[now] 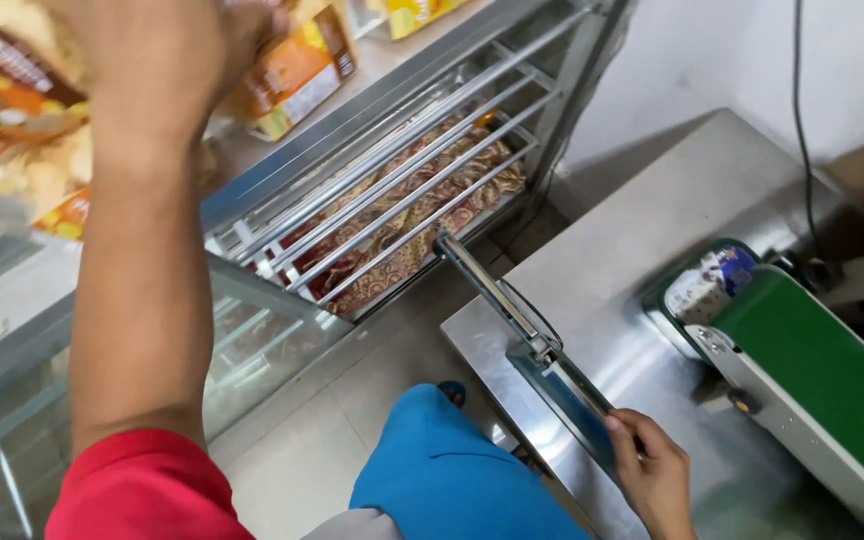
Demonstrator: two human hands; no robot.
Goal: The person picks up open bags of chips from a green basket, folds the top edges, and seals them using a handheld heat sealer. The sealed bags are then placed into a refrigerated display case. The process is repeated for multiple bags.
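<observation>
Start from the biggest thing in front of you: the steel counter point(642, 250) on your right, with the sealing machine's green conveyor belt point(812, 370) running off its far end. Your right hand point(652, 470) rests on the near edge of that counter, its fingers point(624, 432) curled together around the lower end of the long hinged sealing bar point(512, 310), whose bluish strip lies just beside your knuckles. Keep that grip low and steady, I would judge, so the bar does not swing while your eyes are elsewhere.

To your left stands the metal rack point(402, 190), its bars over a red and gold patterned cloth point(402, 230). Above it, your left hand point(167, 60) is raised high to the upper shelf among the snack packets point(12, 110). The wrist hides the fingers, so you cannot tell from here whether they are apart or clamped on a packet. It would serve you well to take a packet by its top edge and lift it straight, since the bags lean against each other.

The packets are clear bags of pale chips with orange and brown label panels; one orange-and-yellow bag point(297, 70) sits just right of your hand, and a yellow one point(417, 12) lies further along the shelf. On the machine's rounded green end is a small white and blue sticker point(709, 280).
</observation>
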